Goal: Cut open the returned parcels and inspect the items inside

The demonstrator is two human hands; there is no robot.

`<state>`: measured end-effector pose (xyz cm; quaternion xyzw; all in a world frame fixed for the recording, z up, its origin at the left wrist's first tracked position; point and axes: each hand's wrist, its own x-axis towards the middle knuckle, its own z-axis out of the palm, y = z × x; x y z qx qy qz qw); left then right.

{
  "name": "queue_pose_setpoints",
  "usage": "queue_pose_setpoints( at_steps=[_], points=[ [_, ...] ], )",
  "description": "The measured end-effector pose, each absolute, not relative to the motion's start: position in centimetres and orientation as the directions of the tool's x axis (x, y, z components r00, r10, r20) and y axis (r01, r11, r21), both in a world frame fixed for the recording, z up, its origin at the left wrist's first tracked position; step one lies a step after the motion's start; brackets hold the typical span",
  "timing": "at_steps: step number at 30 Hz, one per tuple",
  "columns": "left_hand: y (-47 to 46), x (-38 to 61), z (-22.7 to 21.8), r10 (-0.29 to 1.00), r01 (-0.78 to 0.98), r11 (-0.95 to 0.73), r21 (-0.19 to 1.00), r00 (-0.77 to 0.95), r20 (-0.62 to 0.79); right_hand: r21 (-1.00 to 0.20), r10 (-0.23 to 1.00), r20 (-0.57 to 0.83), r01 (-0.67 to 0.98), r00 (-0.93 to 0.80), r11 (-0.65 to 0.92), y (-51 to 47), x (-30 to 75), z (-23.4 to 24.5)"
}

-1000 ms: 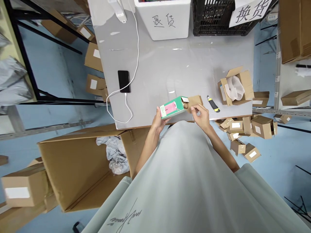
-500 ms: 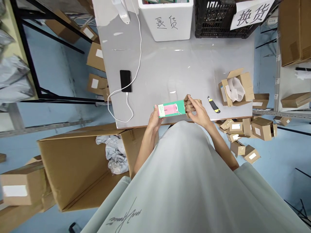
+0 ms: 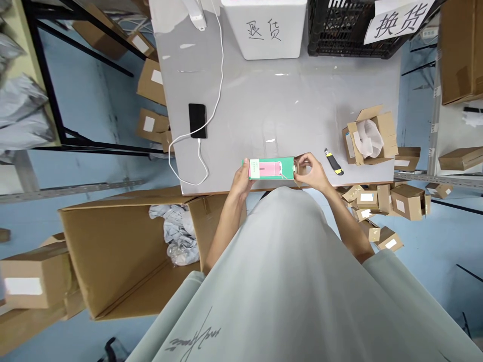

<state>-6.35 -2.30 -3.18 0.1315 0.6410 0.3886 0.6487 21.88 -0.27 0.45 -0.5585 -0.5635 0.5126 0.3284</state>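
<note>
Above the table's front edge I hold a small green cardboard box (image 3: 269, 168) level; its face carries a pink picture and a pale label at the left. My left hand (image 3: 240, 180) is closed around its left end, thumb on top. At the other end, the curled fingers of my right hand (image 3: 312, 173) grip the open end, where a little brown cardboard shows. What lies inside the box is hidden. Right of that hand, a black and yellow utility knife (image 3: 334, 162) rests on the table.
On the grey table (image 3: 260, 100) are a phone (image 3: 197, 120) with a white cable, an opened carton (image 3: 387, 133) with white padding, a white bin (image 3: 266, 37) and a black crate (image 3: 347, 42). A big open carton (image 3: 121, 256) stands at lower left; small boxes (image 3: 407, 201) lie at right.
My right fingers have closed in at the box's right end, and the brown flaps that stuck out there now show much less. The box has turned slightly level. The view has shifted a little.
</note>
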Motion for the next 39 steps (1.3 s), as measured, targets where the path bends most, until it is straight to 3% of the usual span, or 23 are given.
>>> queue_pose_setpoints(
  at_steps=[5,10,15,22,31,36,39],
  points=[
    [-2.3,-6.9,-3.2,0.636,-0.382,0.660,0.647,-0.173,-0.752,-0.984,0.991,-0.131,0.118,0.021,-0.133,-0.3,22.2,0.0],
    [-2.7,-8.3,-3.5,0.603,-0.391,0.679,0.622,-0.186,-0.776,-0.982,0.982,-0.031,0.175,0.189,-0.064,1.4,24.1,-0.2],
    [-2.8,-7.7,-3.5,0.595,-0.390,0.696,0.602,-0.156,-0.789,-0.986,0.986,-0.130,0.090,0.108,-0.140,1.8,24.0,-0.4],
    [-3.2,-6.6,-4.0,0.568,-0.407,0.712,0.572,-0.146,-0.810,-0.978,0.970,-0.189,0.062,0.155,-0.201,1.1,22.0,-1.6],
    [-3.3,-9.8,-8.1,0.498,-0.347,0.710,0.613,-0.369,-0.785,-0.990,0.869,-0.129,-0.013,0.477,-0.140,2.8,28.6,-2.0],
    [-1.5,-7.9,-9.9,0.352,-0.377,0.791,0.482,-0.365,-0.862,-0.985,0.914,-0.151,0.019,0.377,-0.171,3.1,28.8,-0.1],
    [-0.9,-6.0,-9.8,0.390,-0.318,0.806,0.500,-0.350,-0.852,-0.978,0.918,-0.199,-0.007,0.342,-0.209,2.7,27.5,0.7]
  ],
)
